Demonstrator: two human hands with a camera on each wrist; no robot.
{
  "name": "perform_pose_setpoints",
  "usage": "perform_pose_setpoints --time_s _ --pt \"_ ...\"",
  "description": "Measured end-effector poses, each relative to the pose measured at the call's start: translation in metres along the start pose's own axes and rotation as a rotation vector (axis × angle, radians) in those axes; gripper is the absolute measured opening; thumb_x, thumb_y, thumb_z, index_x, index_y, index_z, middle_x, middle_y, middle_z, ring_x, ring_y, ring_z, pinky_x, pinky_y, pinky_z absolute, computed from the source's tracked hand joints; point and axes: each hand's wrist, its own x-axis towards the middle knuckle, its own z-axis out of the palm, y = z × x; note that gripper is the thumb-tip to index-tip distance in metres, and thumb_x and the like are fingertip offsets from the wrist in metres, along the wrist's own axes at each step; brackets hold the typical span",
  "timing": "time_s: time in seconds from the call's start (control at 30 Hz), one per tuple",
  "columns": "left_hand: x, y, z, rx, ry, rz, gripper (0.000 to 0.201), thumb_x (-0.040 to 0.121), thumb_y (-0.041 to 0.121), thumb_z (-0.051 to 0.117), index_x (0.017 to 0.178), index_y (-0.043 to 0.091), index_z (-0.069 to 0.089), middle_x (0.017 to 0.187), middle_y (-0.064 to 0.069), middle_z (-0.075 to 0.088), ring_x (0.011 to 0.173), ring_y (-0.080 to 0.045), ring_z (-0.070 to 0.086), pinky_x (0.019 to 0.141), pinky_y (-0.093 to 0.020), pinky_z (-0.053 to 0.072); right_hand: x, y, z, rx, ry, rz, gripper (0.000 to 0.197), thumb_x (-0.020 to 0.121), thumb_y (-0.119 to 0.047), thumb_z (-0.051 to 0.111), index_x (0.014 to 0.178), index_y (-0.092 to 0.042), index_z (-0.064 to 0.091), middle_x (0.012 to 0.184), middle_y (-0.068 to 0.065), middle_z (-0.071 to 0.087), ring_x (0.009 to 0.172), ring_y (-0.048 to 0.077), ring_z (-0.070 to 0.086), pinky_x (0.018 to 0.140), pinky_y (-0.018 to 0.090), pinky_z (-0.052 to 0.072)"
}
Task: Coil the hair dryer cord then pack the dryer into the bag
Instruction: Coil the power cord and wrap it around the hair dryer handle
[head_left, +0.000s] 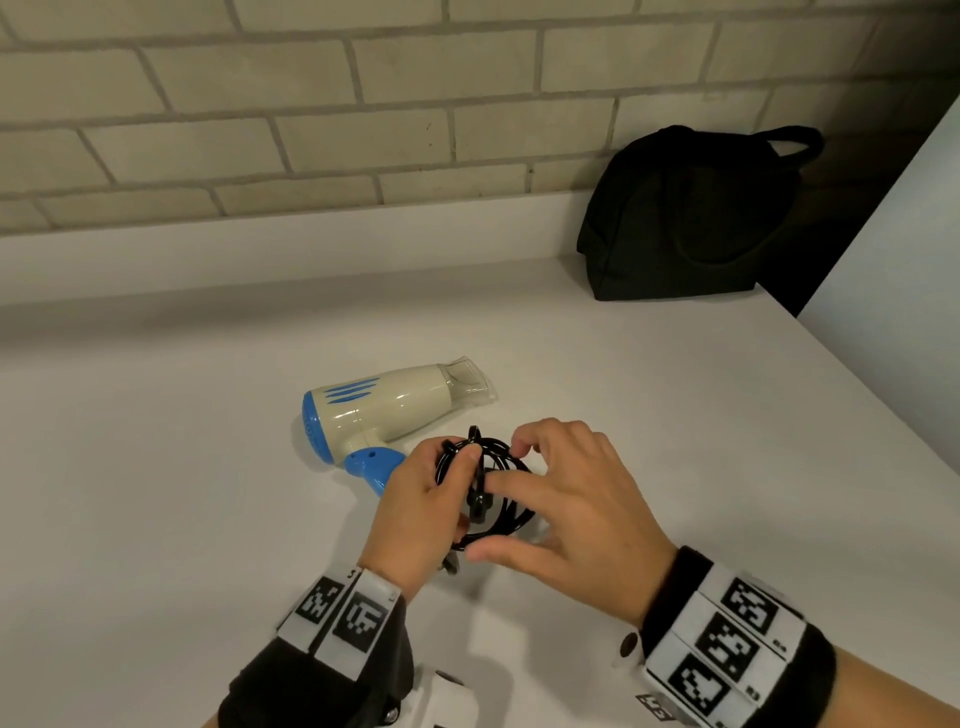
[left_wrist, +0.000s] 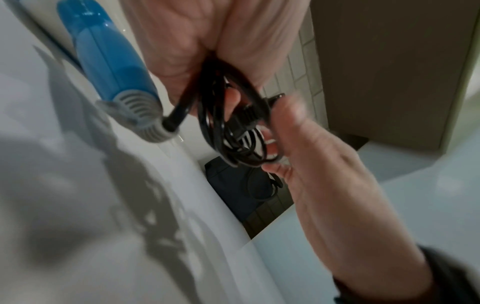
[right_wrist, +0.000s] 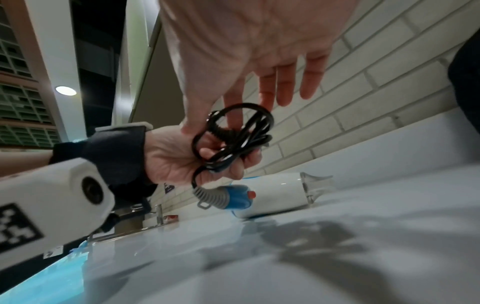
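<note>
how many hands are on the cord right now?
2. The left hand grips the coiled black cord above the counter, just in front of the hair dryer. The right hand pinches the coil from the other side.

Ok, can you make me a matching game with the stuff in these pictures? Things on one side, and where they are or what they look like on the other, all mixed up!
Things:
1. hair dryer
2. cord
3. bag
4. dryer handle

Places and looks:
A. black, standing against the brick wall
B. blue
C. lying on its side on the white counter
D. looped in a bundle, held in both hands

Pairs: 1-C, 2-D, 3-A, 4-B
</note>
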Motion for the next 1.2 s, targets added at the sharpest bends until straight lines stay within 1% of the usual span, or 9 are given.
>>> perform_pose_setpoints --time_s 0.13,0.27,0.47,0.6,0.7,0.83,0.97,1.1,1.2 --pt "0.002 -0.005 -0.001 0.015 0.080 0.058 0.018 0.090 0.026 0.047 0.094 0.015 0.060 0.076 0.001 0.065 0.065 -0.004 0.061 0.055 -0.010 0.046 0.008 -0.007 0.005 -0.019 0.056 0.005 0.037 0.079 -0.055 0.046 0.078 -0.025 0.067 0.085 0.000 0.057 0.081 0.012 0.037 0.071 0.025 0.036" --pt "0.003 -0.006 -0.003 -0.030 0.121 0.053 0.016 0.091 0.026 0.045 0.096 0.014 0.056 0.059 0.004 0.057 0.036 -0.002 0.049 0.040 -0.012 0.040 0.017 -0.005 0.010 0.039 0.090 0.003 0.047 0.091 -0.048 0.032 0.076 -0.014 0.061 0.080 0.002 0.058 0.074 0.015 0.042 0.065 0.025 0.032" --pt "0.002 -0.017 0.003 0.029 0.099 0.093 0.011 0.091 0.024 0.045 0.084 0.032 0.046 0.070 0.002 0.059 0.037 -0.002 0.048 0.041 -0.013 0.042 0.025 -0.001 0.007 0.703 0.004 0.541 0.039 0.096 -0.029 0.033 0.078 -0.003 0.056 0.072 0.008 0.068 0.070 0.021 0.063 0.073 0.031 0.052" --pt "0.004 -0.018 0.003 -0.012 0.104 0.079 0.012 0.091 0.020 0.045 0.102 0.019 0.045 0.068 0.000 0.052 0.044 -0.008 0.046 0.040 -0.013 0.040 0.028 -0.007 -0.008 1.047 -0.192 0.634 0.027 0.095 -0.012 0.033 0.075 -0.008 0.051 0.052 0.002 0.057 0.045 0.008 0.053 0.049 0.016 0.044" --pt "0.004 -0.019 0.000 -0.008 0.022 0.096 0.032 0.091 0.023 0.043 0.120 0.032 0.036 0.063 0.001 0.046 0.047 -0.008 0.042 0.046 -0.017 0.042 0.021 -0.009 -0.014 0.782 -0.325 0.471 0.026 0.093 -0.018 0.037 0.081 -0.002 0.054 0.050 -0.006 0.048 0.044 0.005 0.045 0.049 0.021 0.042" --pt "0.003 -0.017 -0.001 0.037 -0.126 0.134 0.024 0.091 0.027 0.041 0.113 0.037 0.044 0.057 0.001 0.041 0.043 -0.007 0.037 0.045 -0.021 0.037 0.012 -0.011 -0.023 0.383 -0.461 0.292 0.023 0.089 -0.025 0.039 0.077 -0.008 0.049 0.064 0.003 0.052 0.062 0.024 0.049 0.062 0.036 0.043" --pt "0.004 -0.015 0.004 0.030 -0.051 0.147 0.008 0.091 0.025 0.042 0.099 0.025 0.043 0.067 0.004 0.047 0.046 0.000 0.044 0.046 -0.013 0.040 0.010 -0.019 -0.022 0.147 -0.508 0.167 0.032 0.091 -0.027 0.034 0.060 -0.024 0.025 0.058 -0.004 0.039 0.052 0.015 0.036 0.052 0.027 0.029" --pt "0.007 -0.018 0.005 0.059 0.004 0.122 0.008 0.093 0.023 0.038 0.097 0.017 0.040 0.077 0.002 0.049 0.061 -0.006 0.046 0.056 -0.010 0.042 0.006 -0.033 -0.019 -0.025 -0.518 0.086 0.025 0.077 -0.037 0.014 0.057 -0.022 0.018 0.050 -0.005 0.027 0.041 0.012 0.023 0.043 0.022 0.012" --pt "0.009 -0.019 0.007 0.032 0.020 0.069 0.008 0.094 0.019 0.035 0.088 0.024 0.037 0.064 0.000 0.047 0.047 -0.002 0.040 0.047 -0.012 0.037 -0.001 -0.040 -0.016 -0.106 -0.439 0.107 0.023 0.074 -0.034 0.033 0.059 -0.023 0.020 0.036 -0.005 0.033 0.036 0.017 0.012 0.044 0.016 -0.004"
